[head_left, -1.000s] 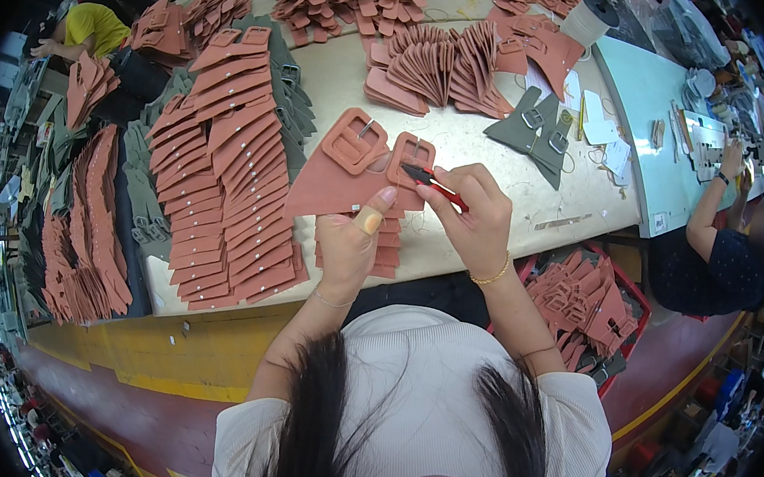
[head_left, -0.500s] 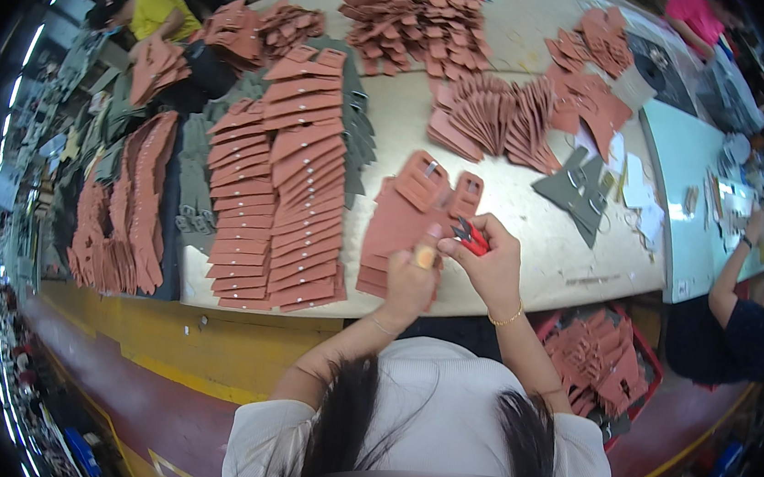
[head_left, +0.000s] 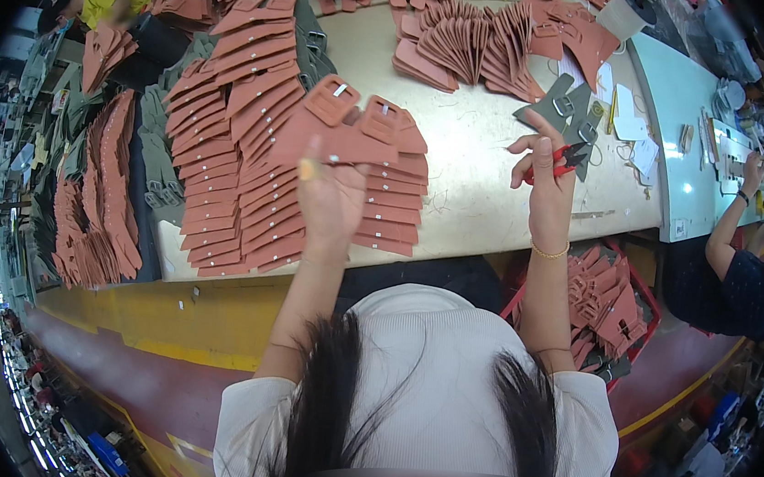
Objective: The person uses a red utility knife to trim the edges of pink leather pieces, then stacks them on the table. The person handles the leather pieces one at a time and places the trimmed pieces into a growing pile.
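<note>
Piece, coral with two square buckles, is pinched in the left hand, slightly blurred in the head view, over the upper left of the pile. Well right of the pile, the right hand holds red-handled clippers, forefinger stretched out. Coral stacks stand left of the pile, green pieces to its upper right.

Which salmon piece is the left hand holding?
The two-buckled salmon piece, its square buckles facing up, held in the left hand; the salmon rows beside it lie on the table.
</note>
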Demonstrator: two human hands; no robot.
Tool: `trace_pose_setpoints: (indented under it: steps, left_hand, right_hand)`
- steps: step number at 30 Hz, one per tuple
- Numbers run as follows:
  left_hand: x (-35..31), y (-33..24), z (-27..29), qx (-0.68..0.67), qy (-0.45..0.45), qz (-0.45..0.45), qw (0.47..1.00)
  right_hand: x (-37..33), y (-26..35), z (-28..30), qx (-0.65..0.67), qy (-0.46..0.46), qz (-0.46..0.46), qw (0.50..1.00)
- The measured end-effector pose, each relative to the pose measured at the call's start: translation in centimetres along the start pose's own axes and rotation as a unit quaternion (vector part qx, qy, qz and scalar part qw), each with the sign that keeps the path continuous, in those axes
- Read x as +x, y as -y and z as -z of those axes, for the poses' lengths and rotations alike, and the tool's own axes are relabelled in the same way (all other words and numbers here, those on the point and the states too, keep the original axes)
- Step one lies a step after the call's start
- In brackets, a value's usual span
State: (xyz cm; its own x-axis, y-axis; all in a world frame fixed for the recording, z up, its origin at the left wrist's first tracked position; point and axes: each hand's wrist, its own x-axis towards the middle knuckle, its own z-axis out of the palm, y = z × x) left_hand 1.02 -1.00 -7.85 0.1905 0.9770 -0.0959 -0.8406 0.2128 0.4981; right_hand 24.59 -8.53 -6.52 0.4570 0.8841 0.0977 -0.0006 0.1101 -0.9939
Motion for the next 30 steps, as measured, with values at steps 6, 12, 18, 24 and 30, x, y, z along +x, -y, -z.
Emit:
trace_pose_setpoints:
  steps: [6,12,18,24,30]
  left_hand:
    - [2.8,-2.4,2.0,0.022,-0.093,0.016,0.995]
    - [4.3,-6.2,4.0,0.111,-0.039,-0.077,0.99]
    - [7.8,-18.4,8.2,0.16,-0.15,-0.189,0.957]
    - [17.4,-26.4,11.1,0.191,-0.195,-0.238,0.932]
    - [26.5,-27.1,17.0,0.198,-0.225,-0.15,0.942]
  right_hand:
    - [-1.2,-2.9,1.9,-0.038,0.018,-0.107,0.993]
    - [-1.0,-3.0,1.7,-0.137,0.031,-0.096,0.985]
    - [-1.2,3.5,-1.1,0.245,0.142,0.184,0.941]
    - [-1.1,17.3,-5.1,0.435,0.145,0.573,0.68]
    - [0.4,20.3,-11.8,0.559,0.248,0.555,0.564]
